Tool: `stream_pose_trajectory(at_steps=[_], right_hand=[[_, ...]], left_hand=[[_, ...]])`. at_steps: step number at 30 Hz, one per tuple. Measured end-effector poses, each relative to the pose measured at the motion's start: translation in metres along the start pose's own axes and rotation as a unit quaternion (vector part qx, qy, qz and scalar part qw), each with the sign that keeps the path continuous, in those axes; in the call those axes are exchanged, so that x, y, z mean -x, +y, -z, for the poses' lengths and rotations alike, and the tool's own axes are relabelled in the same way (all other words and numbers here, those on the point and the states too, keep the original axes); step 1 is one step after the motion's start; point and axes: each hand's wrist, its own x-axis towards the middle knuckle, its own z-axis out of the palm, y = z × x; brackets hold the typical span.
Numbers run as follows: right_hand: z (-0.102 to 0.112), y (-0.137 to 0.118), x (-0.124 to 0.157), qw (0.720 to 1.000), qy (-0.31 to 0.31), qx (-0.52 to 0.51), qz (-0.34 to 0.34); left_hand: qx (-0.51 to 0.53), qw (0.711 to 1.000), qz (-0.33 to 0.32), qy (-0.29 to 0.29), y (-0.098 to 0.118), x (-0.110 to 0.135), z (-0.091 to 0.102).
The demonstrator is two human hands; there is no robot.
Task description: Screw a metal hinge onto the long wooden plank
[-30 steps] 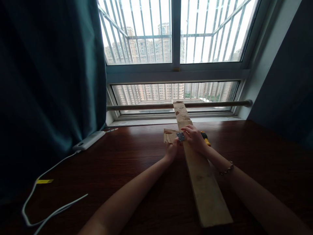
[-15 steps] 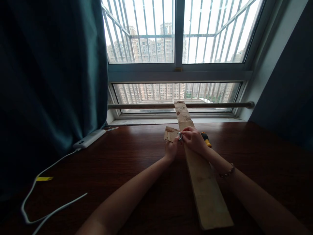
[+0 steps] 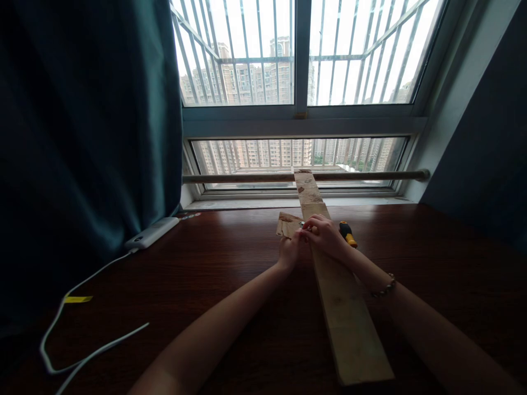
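My left hand (image 3: 289,250) is closed on a short wooden board (image 3: 287,225), its fingers near the lower right edge. A small shiny metal fitting (image 3: 302,224) sits at that board's right end; my fingers cover most of it. My right hand (image 3: 324,235) is closed, with thumb and fingertips pinched at the fitting and meeting the left fingertips. Beneath the right hand runs a long wooden plank (image 3: 349,312), reaching from near me to the window rail. Just right of the right hand lies a tool with a black and yellow handle (image 3: 348,234), its far part hidden.
All this is on a dark brown wooden tabletop (image 3: 230,307). A white power strip (image 3: 152,233) with a white cable (image 3: 99,348) lies at left, beside a dark curtain (image 3: 90,109). A yellow strip (image 3: 78,299) touches the cable. A metal rail (image 3: 247,178) crosses before the window.
My right fingers have shifted slightly down and left over the metal fitting, covering more of it. The boards and the left hand stay nearly in place.
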Motion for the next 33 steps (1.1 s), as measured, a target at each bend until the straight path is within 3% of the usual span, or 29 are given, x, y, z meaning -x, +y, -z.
stream_pose_trajectory(at_steps=[10,20,25,27,29,30,33], right_hand=[[0.001,-0.013,0.004,0.994,-0.024,0.085,0.067],[-0.008,-0.008,0.003,0.997,0.000,0.053,0.052],[-0.007,-0.002,0.001,0.989,0.119,-0.019,-0.085],[-0.006,-0.003,-0.002,0.976,0.131,-0.101,-0.139],[-0.004,-0.013,-0.006,0.934,0.141,-0.267,-0.190],[-0.002,-0.022,-0.009,0.891,0.147,-0.371,-0.218],[0.007,-0.063,-0.014,0.693,0.140,-0.632,-0.317]], left_hand=[[0.030,0.999,0.007,-0.008,0.014,0.004,0.000],[0.043,0.998,0.037,-0.019,0.025,0.007,-0.001],[0.035,0.999,0.040,0.009,0.017,0.003,0.000],[0.042,0.998,0.054,0.009,0.015,0.002,0.000],[0.047,0.997,0.059,0.012,0.015,0.001,-0.001],[0.050,0.997,0.053,0.014,0.015,0.002,-0.002],[0.056,0.998,0.022,0.032,0.013,0.005,-0.006]])
